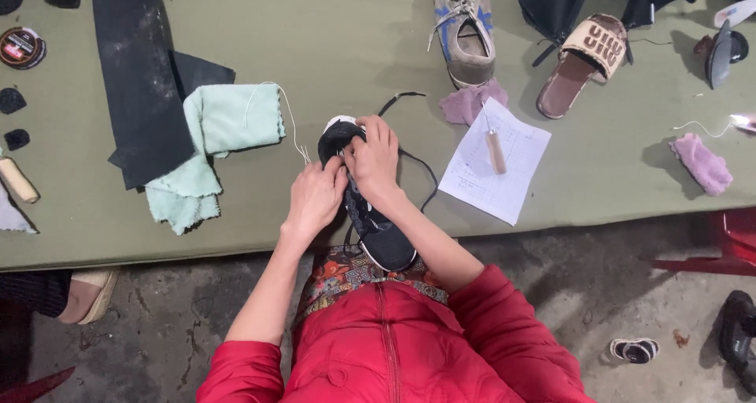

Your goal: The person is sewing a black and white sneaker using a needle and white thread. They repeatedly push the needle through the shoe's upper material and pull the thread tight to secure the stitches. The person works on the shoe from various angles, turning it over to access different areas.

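Note:
A black sneaker (383, 237) with a white toe cap rests half on the green table's front edge (157, 245), its heel toward me. My left hand (313, 198) grips the sneaker's side near the toe, pinching a needle with white thread. My right hand (373, 159) presses down on the upper close to the toe. A black lace (417, 163) trails off to the right of the shoe.
A mint cloth (216, 135) and black rubber sheets (142, 72) lie to the left. On the right are a paper sheet (492, 174) with a wooden-handled awl (495, 151), a grey sneaker (465, 29), a tan slide sandal (587, 60) and pink cloths (701, 163).

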